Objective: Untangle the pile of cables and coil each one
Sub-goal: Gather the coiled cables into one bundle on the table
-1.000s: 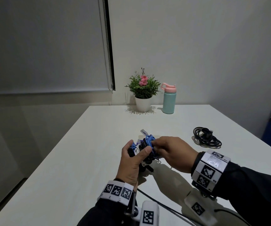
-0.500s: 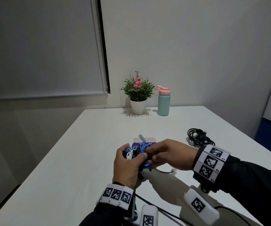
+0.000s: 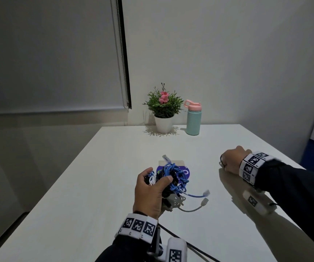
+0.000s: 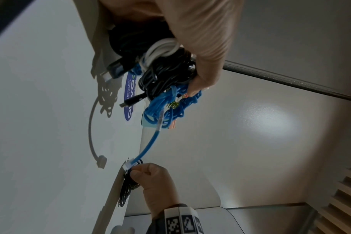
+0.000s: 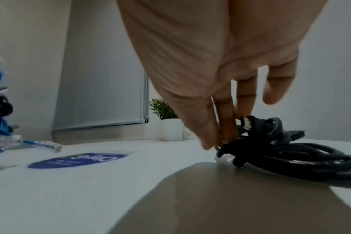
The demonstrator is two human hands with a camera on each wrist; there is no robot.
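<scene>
Clutching the tangled bundle (image 3: pixel 168 179) just above the tabletop (image 3: pixel 80 195), the left hand (image 3: pixel 148 195) wraps its grip around blue, black and white cables, limp, light and prone to snagging; best taken by a free plug. Off right, the right hand (image 5: pixel 220 88) pinches the coiled black cable (image 5: pixel 287 152) lying on the tabletop.

The right hand (image 5: pixel 220 66) reaches down, its thumb and fingertips (image 5: pixel 226 126) pinching the near edge of a coiled black cable (image 5: pixel 287 152) lying on the white table (image 5: pixel 90 190). Well to its left lies a blue sticker (image 5: pixel 78 159), beyond it a blue cable end (image 5: pixel 44 144).
</scene>
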